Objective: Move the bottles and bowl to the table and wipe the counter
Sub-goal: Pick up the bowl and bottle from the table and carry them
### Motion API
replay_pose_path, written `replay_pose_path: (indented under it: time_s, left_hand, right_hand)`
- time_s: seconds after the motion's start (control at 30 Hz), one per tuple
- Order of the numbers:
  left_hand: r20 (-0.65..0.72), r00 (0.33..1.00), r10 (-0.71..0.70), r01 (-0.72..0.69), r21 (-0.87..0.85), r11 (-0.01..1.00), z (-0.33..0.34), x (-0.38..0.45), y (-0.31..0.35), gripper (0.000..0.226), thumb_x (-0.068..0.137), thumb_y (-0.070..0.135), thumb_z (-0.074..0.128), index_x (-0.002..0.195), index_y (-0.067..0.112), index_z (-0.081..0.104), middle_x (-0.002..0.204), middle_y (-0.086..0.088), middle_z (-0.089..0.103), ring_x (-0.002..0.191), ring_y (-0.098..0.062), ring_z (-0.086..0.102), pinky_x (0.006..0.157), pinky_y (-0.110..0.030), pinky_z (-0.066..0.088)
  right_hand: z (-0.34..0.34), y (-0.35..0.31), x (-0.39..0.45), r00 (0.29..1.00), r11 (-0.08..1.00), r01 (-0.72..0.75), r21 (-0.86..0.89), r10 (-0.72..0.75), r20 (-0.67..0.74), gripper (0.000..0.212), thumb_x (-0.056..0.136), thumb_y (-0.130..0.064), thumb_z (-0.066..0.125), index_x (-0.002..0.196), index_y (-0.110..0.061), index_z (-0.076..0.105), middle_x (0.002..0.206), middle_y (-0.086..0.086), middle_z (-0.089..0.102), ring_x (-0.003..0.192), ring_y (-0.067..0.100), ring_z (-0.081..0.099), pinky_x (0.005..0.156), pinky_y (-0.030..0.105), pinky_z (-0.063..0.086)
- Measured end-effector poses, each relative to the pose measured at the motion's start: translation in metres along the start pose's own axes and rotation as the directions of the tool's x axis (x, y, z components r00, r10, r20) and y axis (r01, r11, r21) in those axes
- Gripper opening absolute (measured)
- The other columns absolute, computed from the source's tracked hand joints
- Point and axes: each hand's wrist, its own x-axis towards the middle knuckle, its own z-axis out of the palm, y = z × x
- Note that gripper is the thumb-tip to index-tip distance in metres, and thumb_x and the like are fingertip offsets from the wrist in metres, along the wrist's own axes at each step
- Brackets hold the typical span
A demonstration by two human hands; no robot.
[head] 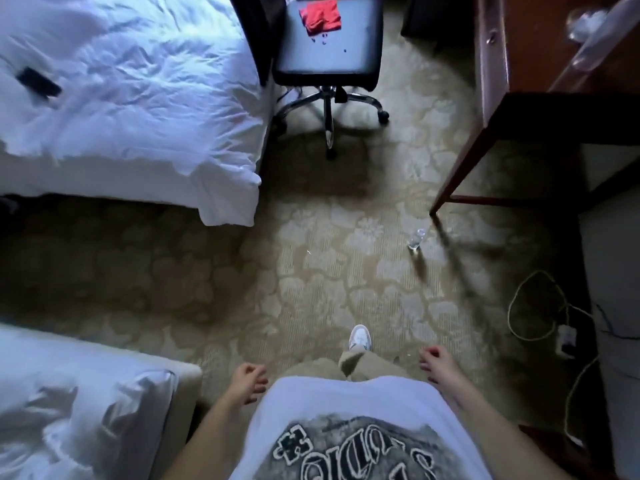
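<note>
1. Both hands hang at the person's sides with nothing in them: the left hand (250,382) and the right hand (437,361) show loosely curled fingers, fitting someone walking between jobs.
2. A small clear bottle (415,239) stands upright on the carpet (329,271), just beside the bench leg, likely awaiting pickup.
3. Farther on, the wooden bench (540,57) carries something clear and blurred; a red cloth (320,13) lies on the chair (325,57), perhaps for wiping.
</note>
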Motion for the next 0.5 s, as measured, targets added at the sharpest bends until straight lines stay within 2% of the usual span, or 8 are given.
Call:
replay_pose_path:
  time_s: [0.03,0.1,0.17,0.23,0.3,0.37,0.43,0.5]
  left_hand:
    - [-0.002,1.000,-0.020,0.020,-0.038,0.999,0.000,0.004,0.020,0.022,0.099,0.007,0.052,0.077,0.008,0.048,0.048,-0.004,0.046,0.026,-0.006,0.034,0.032,-0.010,0.022]
    - [-0.018,1.000,-0.008,0.008,-0.010,1.000,0.000,0.013,0.062,0.026,0.099,0.004,0.050,0.074,0.005,0.048,0.045,-0.003,0.041,0.023,-0.005,0.030,0.030,-0.008,0.019]
    - [-0.040,0.999,-0.010,0.008,-0.028,1.000,0.005,0.024,0.111,0.024,0.099,0.003,0.052,0.075,0.003,0.048,0.039,0.001,0.042,0.022,-0.004,0.029,0.029,-0.008,0.020]
    - [-0.011,1.000,0.011,-0.012,-0.047,0.999,0.016,0.044,0.165,0.019,0.098,0.005,0.053,0.080,0.002,0.051,0.043,0.001,0.042,0.024,-0.003,0.030,0.029,-0.009,0.020]
    - [0.015,1.000,0.022,-0.022,-0.014,1.000,0.034,0.065,0.228,0.013,0.098,0.007,0.053,0.087,0.000,0.053,0.051,-0.003,0.042,0.027,-0.005,0.031,0.030,-0.011,0.021]
    - [0.041,0.997,0.062,-0.062,-0.002,0.998,0.054,0.097,0.296,0.011,0.098,0.005,0.054,0.090,-0.003,0.054,0.055,-0.006,0.045,0.034,-0.009,0.037,0.030,-0.014,0.026]
    - [0.081,0.989,0.124,-0.130,0.069,0.989,0.073,0.121,0.379,0.014,0.097,0.004,0.054,0.085,-0.002,0.054,0.060,-0.009,0.049,0.040,-0.011,0.042,0.032,-0.016,0.033]
    - [0.163,0.974,0.161,-0.176,0.088,0.980,0.096,0.141,0.462,0.016,0.098,0.005,0.052,0.082,0.001,0.050,0.058,-0.008,0.046,0.034,-0.007,0.039,0.031,-0.015,0.030]
  right_hand:
    - [-0.009,-0.041,0.014,0.999,0.999,0.035,-0.006,-0.035,-0.001,0.009,0.098,-0.016,0.053,0.092,-0.010,0.056,0.085,0.013,0.063,0.076,0.023,0.057,0.060,0.031,0.041]
    - [-0.028,-0.118,0.040,0.993,0.993,0.116,-0.023,-0.117,-0.024,0.006,0.098,-0.017,0.053,0.100,-0.012,0.055,0.090,0.011,0.064,0.075,0.018,0.058,0.055,0.026,0.037]
    - [-0.046,-0.179,0.067,0.983,0.984,0.179,-0.027,-0.180,-0.034,0.008,0.097,-0.022,0.055,0.100,-0.015,0.056,0.096,0.011,0.068,0.078,0.016,0.062,0.058,0.025,0.039]
    - [-0.063,-0.231,0.093,0.979,0.979,0.203,-0.021,-0.203,-0.034,0.008,0.096,-0.025,0.055,0.098,-0.018,0.058,0.094,0.006,0.069,0.081,0.015,0.064,0.061,0.026,0.041]
    - [-0.077,-0.275,0.115,0.976,0.977,0.211,0.023,-0.210,-0.052,0.005,0.096,-0.021,0.056,0.094,-0.017,0.058,0.093,0.009,0.068,0.079,0.016,0.063,0.057,0.020,0.042]
    - [-0.088,-0.302,0.141,0.981,0.983,0.174,0.061,-0.168,-0.095,0.004,0.097,-0.014,0.055,0.094,-0.011,0.057,0.088,0.011,0.063,0.072,0.014,0.059,0.050,0.013,0.042]
    - [-0.103,-0.312,0.162,0.990,0.992,0.074,0.103,-0.060,-0.129,0.008,0.097,-0.012,0.054,0.099,-0.005,0.057,0.082,0.010,0.060,0.066,0.014,0.054,0.050,0.018,0.040]
    - [-0.118,-0.318,0.174,0.983,0.981,-0.020,0.195,0.055,-0.177,0.014,0.097,-0.013,0.054,0.104,-0.003,0.058,0.077,0.008,0.061,0.064,0.016,0.052,0.050,0.023,0.035]
